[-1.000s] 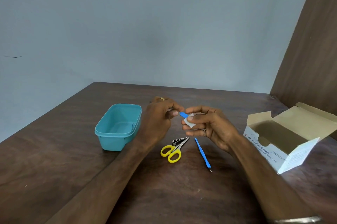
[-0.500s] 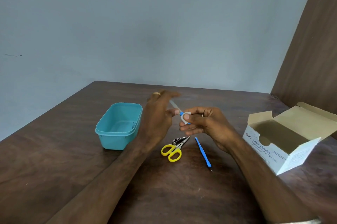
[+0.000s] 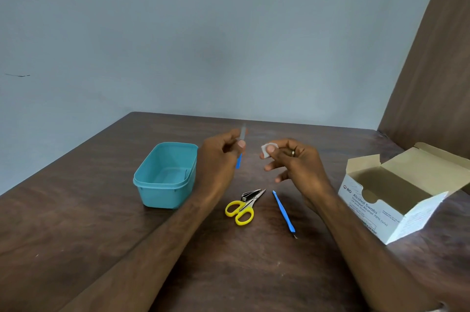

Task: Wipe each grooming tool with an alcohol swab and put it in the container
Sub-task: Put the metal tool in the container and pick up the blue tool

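Head view: empty teal container (image 3: 165,175), left hand (image 3: 218,159) pinching blue-handled tool (image 3: 239,160), right hand (image 3: 292,161) pinching swab (image 3: 265,151).

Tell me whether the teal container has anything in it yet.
Empty. The teal container shows only its bare floor; the scissors and blue-handled tool lie on the table outside it.

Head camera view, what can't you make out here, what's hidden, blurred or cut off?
- Tool in the left hand: its upper end is motion-blurred, the middle hidden by fingers.
- Clipper: partly under the scissors.
- Swab: mostly covered by the right hand's thumb.
- Box: small print unreadable, flap cut by the right edge.
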The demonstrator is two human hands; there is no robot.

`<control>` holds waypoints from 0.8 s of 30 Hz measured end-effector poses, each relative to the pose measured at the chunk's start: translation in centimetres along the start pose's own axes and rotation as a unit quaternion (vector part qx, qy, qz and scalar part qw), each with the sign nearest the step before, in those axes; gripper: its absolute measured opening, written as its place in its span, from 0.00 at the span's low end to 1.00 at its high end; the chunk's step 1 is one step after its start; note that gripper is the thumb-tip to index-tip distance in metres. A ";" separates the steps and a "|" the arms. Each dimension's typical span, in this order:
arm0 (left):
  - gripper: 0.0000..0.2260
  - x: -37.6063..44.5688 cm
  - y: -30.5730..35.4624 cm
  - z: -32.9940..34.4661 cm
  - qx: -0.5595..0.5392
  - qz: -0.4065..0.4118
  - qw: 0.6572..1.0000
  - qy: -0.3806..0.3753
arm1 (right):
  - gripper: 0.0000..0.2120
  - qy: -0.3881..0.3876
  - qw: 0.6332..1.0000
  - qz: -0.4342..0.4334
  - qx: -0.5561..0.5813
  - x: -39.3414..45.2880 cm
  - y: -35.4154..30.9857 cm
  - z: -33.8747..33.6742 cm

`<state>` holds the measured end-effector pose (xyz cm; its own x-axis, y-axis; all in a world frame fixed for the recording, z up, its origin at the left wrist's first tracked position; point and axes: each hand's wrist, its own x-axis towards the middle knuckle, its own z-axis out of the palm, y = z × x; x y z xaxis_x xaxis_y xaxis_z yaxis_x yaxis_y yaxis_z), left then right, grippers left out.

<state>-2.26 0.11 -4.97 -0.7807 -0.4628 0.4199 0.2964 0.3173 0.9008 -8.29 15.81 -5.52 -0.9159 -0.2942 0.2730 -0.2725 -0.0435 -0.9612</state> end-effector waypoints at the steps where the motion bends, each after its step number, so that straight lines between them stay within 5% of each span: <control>1: 0.12 -0.2 -0.1 0.1 0.037 0.017 0.999 -0.015 | 0.03 0.009 1.000 -0.007 0.004 0.0 0.0 0.0; 16: 0.09 -1.0 -0.2 0.2 0.171 0.124 0.975 -0.064 | 0.07 -0.007 0.999 -0.023 0.028 -0.4 -0.3 0.6; 20: 0.09 -0.9 -0.4 0.2 0.186 0.121 0.974 -0.045 | 0.17 -0.018 0.999 -0.013 0.023 -0.3 -0.5 0.3; 24: 0.08 -0.8 -0.4 0.2 0.199 0.132 0.970 -0.049 | 0.08 -0.023 0.999 -0.019 0.031 -0.3 -0.4 0.1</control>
<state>-1.88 0.51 -5.72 -0.7609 -0.2470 0.6000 0.2727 0.7173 0.6411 -7.89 15.86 -5.26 -0.8901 -0.3354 0.3087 -0.2871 -0.1135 -0.9512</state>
